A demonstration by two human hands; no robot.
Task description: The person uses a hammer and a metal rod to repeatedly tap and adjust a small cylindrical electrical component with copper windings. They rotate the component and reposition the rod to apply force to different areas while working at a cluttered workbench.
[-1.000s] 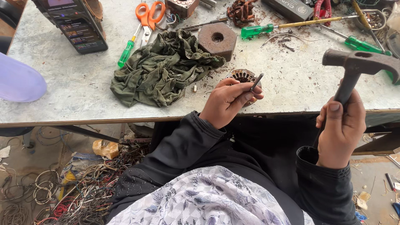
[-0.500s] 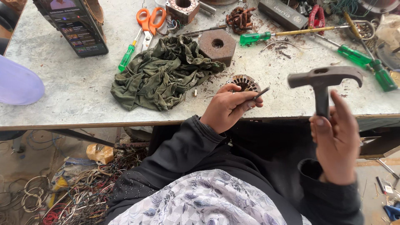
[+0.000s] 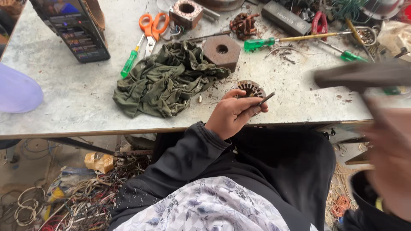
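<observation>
My left hand point(image 3: 233, 114) is closed around a thin stiff metal punch point(image 3: 264, 99) at the near desk point(image 3: 64, 111) edge beside the heavy slotted motor core point(image 3: 250, 88), while my blurred right hand point(image 3: 391, 158) grips the hammer point(image 3: 364, 76) by its handle.

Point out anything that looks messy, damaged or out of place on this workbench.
The olive cloth lies crumpled in a heap mid-table. The hexagonal block looks rusty, with rust flecks and wire scraps scattered around it. The hammer in the right hand is motion-blurred.
</observation>
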